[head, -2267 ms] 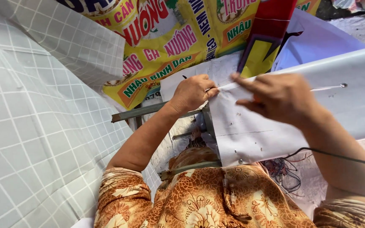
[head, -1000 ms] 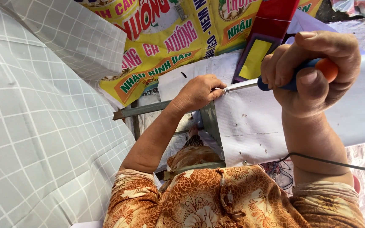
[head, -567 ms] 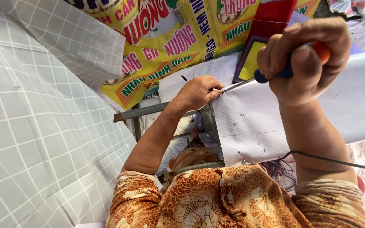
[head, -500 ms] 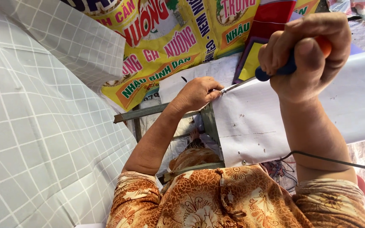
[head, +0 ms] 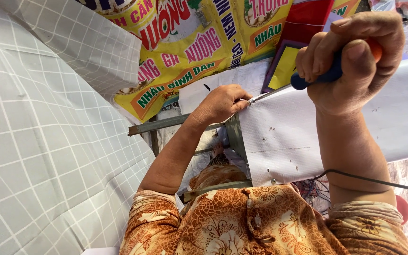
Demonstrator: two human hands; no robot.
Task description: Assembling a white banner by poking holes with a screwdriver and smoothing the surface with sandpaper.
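**Screwdriver tip at the corner of a white sheet**

Right hand wrapped tight around a screwdriver, all fingers curled on the blue and orange handle. Held up high, near the top right of the view. Thin metal shaft sloping down and left from the fist, ending right at the top left corner of the white sheet.

Left hand at that same corner, fingers bent and pinched together at the sheet's edge, touching the tip of the shaft. Cannot tell if something small sits between the fingertips.

White sheet spread wide, out to the right edge of the view, with a few small dots and holes in it. Grey metal frame just under the sheet's left edge, with a bar sticking out to the left below the left wrist.

Thin black cord lying across the right forearm near the sheet's bottom edge. Yellow banner with red and green letters behind the hands. Grey checked cloth filling the left side. Orange flowered sleeves at the bottom.
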